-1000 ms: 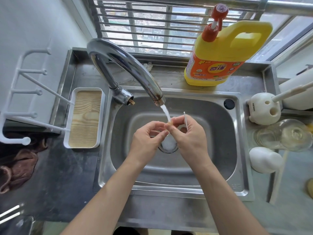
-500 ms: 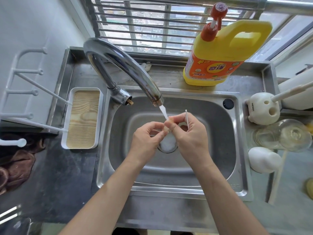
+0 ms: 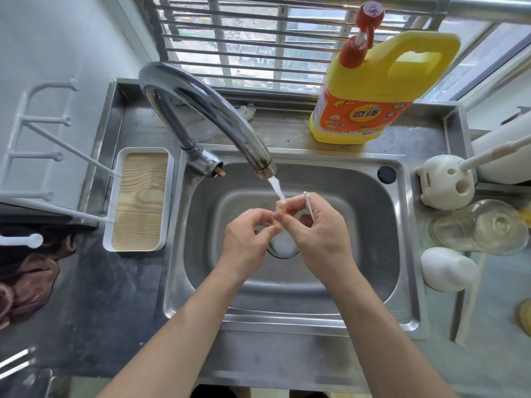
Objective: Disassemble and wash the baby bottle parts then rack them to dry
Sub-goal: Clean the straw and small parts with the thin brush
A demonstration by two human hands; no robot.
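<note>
Little has changed over the last second: both hands stay together above the drain of the sink (image 3: 373,254), under the thin stream of water (image 3: 276,188) from the faucet (image 3: 218,116). The left hand (image 3: 247,239) has its fingers curled, its fingertips pinching a small tan part (image 3: 280,209) where the stream lands. The right hand (image 3: 319,234) meets it at that part and also grips a thin white stick (image 3: 309,205), which still points up and away. The glass bottle (image 3: 488,228) lies as before on the counter right of the sink, and the white drying rack (image 3: 34,156) stands to the left.
</note>
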